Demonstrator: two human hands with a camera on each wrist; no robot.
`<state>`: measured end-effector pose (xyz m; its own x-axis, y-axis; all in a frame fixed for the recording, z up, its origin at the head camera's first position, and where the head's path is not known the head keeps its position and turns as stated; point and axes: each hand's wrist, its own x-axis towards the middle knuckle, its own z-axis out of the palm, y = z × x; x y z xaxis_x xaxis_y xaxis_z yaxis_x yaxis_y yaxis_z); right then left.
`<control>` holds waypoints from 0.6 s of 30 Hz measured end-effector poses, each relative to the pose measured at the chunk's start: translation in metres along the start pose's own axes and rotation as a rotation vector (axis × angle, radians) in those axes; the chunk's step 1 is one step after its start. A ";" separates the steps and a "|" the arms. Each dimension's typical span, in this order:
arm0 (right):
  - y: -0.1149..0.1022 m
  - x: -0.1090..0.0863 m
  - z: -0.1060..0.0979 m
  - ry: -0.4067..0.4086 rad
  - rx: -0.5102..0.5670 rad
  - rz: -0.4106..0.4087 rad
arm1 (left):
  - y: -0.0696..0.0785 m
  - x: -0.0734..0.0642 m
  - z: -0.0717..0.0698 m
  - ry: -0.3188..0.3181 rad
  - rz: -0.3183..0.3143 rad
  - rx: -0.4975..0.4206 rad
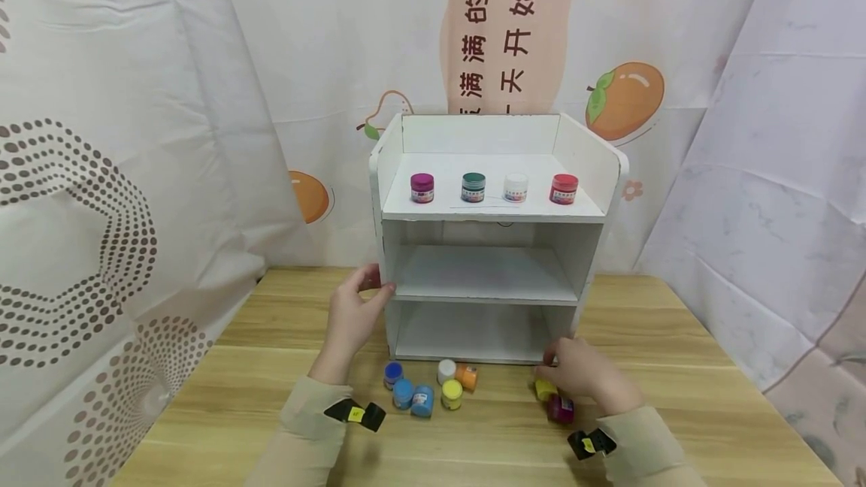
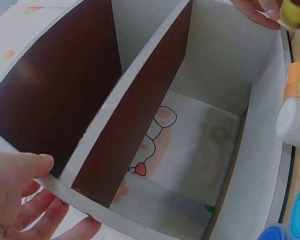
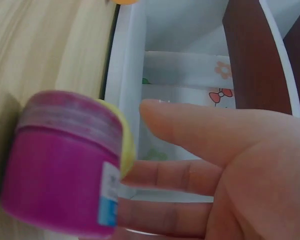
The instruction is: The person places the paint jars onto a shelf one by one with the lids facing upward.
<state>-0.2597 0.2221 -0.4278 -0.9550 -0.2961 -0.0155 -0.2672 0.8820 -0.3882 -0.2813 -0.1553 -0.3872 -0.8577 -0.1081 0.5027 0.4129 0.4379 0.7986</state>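
White shelf: one, standing on a wood table. Left hand: closed about the shelf's side panel, thumb at the front edge. Right hand: thumb and fingers apart, fingertips against a yellow jar, not clamped on it.

Yellow jar: on the table, just before the shelf's right front corner. Right hand directly above and by far the nearer; left hand well apart, at the opposite side. Long axis: cannot be told, much being hidden.

Magenta jar: close by the yellow one, on its side, lid leftward, axis roughly along the shelf front.

Right wrist view: shows the gap between thumb and yellow jar, masked overhead by the hand. Head view alone: purple jar, green jar, white jar, red jar, in a row on the top board.
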 end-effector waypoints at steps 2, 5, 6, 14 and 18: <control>0.000 0.000 0.002 -0.005 0.008 0.008 | 0.000 0.000 0.000 0.000 0.003 0.000; 0.000 0.001 0.004 -0.018 0.017 0.019 | 0.000 0.000 0.000 0.000 0.009 0.002; 0.000 0.001 0.004 -0.023 0.020 0.022 | 0.000 0.000 0.000 0.000 0.010 0.003; -0.003 0.001 0.009 -0.032 0.019 0.032 | 0.000 0.000 0.000 0.004 0.015 0.007; -0.003 0.002 0.011 -0.023 0.012 0.033 | -0.001 0.001 0.000 0.003 0.022 0.006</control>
<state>-0.2591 0.2151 -0.4365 -0.9601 -0.2753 -0.0499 -0.2336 0.8870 -0.3984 -0.2821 -0.1557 -0.3873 -0.8477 -0.1012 0.5208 0.4294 0.4457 0.7855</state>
